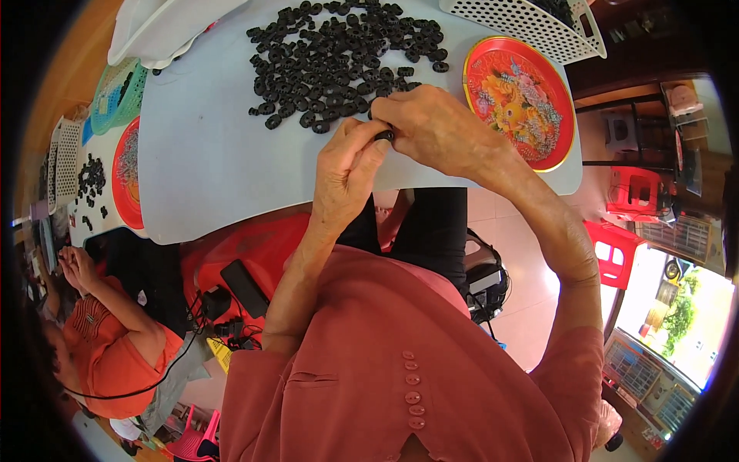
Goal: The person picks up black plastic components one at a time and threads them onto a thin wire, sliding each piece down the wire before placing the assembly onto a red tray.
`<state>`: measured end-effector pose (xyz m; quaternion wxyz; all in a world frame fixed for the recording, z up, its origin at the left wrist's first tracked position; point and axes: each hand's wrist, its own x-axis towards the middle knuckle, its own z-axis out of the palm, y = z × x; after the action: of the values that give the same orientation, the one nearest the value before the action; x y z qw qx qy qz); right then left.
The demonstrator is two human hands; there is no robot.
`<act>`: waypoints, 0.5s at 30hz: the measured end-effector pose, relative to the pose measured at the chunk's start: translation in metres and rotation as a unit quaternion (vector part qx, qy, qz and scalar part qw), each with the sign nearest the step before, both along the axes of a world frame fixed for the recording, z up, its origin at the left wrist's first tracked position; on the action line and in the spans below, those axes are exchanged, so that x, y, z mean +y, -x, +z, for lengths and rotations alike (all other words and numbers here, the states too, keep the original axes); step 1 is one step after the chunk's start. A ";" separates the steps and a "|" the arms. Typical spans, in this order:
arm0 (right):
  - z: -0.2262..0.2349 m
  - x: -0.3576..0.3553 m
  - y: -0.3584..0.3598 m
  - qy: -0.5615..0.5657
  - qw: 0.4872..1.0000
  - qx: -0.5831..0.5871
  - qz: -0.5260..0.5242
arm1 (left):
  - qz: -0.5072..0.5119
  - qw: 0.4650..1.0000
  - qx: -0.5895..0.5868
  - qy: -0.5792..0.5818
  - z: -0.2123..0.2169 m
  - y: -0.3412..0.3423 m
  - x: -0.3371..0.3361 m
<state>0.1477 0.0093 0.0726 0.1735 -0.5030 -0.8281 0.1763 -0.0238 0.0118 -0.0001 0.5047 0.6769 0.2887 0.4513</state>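
Black piece [384, 136]: small and dark, pinched at the fingertips above the near part of the tabletop [208, 162], just below the pile; its far side is hidden by fingers.
Left hand [346, 169]: thumb and forefinger closed on the black piece, the back of the hand turned up.
Right hand [431, 127]: fingers curled, the tips meeting the left hand's at the piece; whether they grip it too cannot be told.
Pile of black parts [339, 69]: small ridged pieces spread loosely over the far middle of the tabletop, some lying singly at the edges.
Red tray [472, 81]: round, flower-patterned, to the right of the pile, with many small silvery bits scattered over it.
White perforated basket [531, 32]: at the far right corner, dark things inside.
White bin [165, 31]: at the far left corner.
Neighbouring table [104, 215]: at left, bearing a green basket [132, 100], more black parts [91, 177] and a second red tray [129, 212].
Co-worker [115, 354]: in an orange top, seated at lower left, both hands raised close together.
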 end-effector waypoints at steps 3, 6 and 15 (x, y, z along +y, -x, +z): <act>-0.006 -0.007 -0.004 0.031 0.995 0.092 -0.036 | -0.004 0.999 0.030 -0.019 -0.001 0.001 0.000; -0.019 -0.014 -0.009 0.063 0.971 0.215 -0.090 | -0.017 0.999 -0.019 0.041 0.003 -0.002 -0.001; -0.031 -0.024 -0.014 0.179 0.866 0.449 -0.127 | -0.033 0.976 -0.141 0.164 -0.009 -0.001 0.000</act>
<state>0.1615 -0.0144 0.0415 0.4541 -0.4930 -0.5442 0.5046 -0.0227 0.0114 -0.0086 0.6591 0.5239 0.2617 0.4718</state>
